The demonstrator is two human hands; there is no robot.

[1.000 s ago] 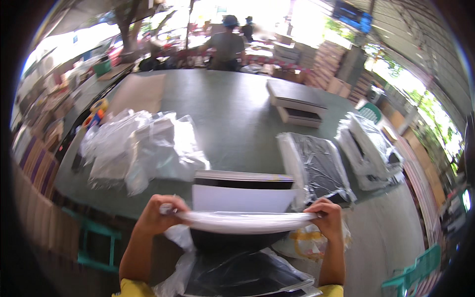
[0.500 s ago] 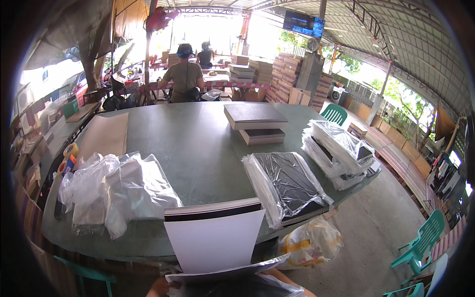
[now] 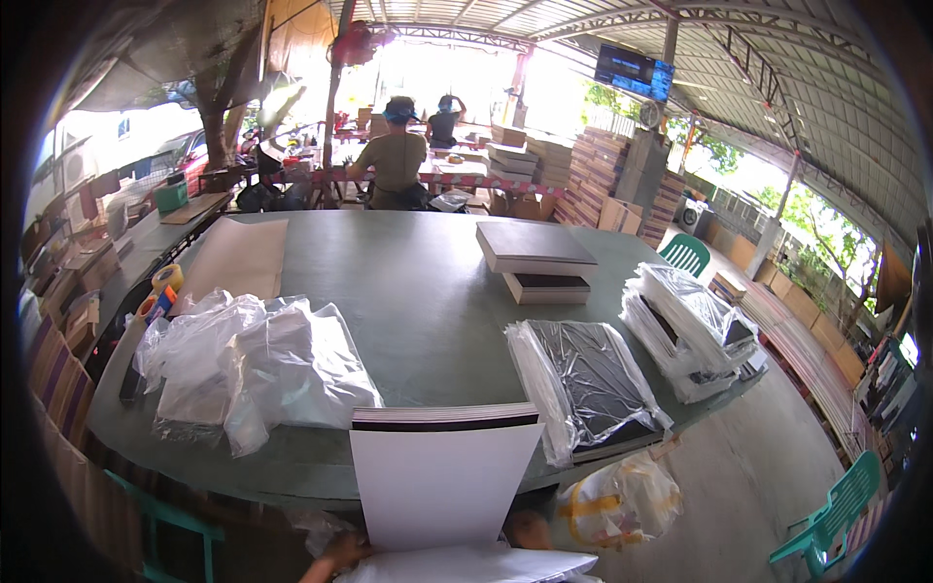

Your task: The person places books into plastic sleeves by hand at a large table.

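Note:
A stack of flat boards (image 3: 442, 486), with a white face toward me and dark and pale layers along its top edge, stands upright at the table's near edge. In front of its foot lies a whitish flat sheet (image 3: 466, 565), cut off by the lower rim. My left hand (image 3: 340, 552) is at the stack's lower left, its fingers curled at the side; the sheet hides what they grip. My right hand (image 3: 530, 530) is at the lower right, its fingers mostly hidden. Clear plastic bags (image 3: 282, 374) lie heaped on the left of the table, and a plastic-wrapped dark board (image 3: 588, 374) on the right.
More wrapped boards (image 3: 688, 325) are piled at the green table's (image 3: 408, 291) right edge. Two thick boxes or books (image 3: 535, 248) sit farther back. Tape rolls (image 3: 165, 282) lie at left. A bulging plastic bag (image 3: 622, 505) and green chair (image 3: 836, 505) are at right. Two people work beyond.
My view has shifted, so the scene sits farther right. The dark plastic-covered piece at the bottom has given way to a whitish surface, and my hands show more beside the stack.

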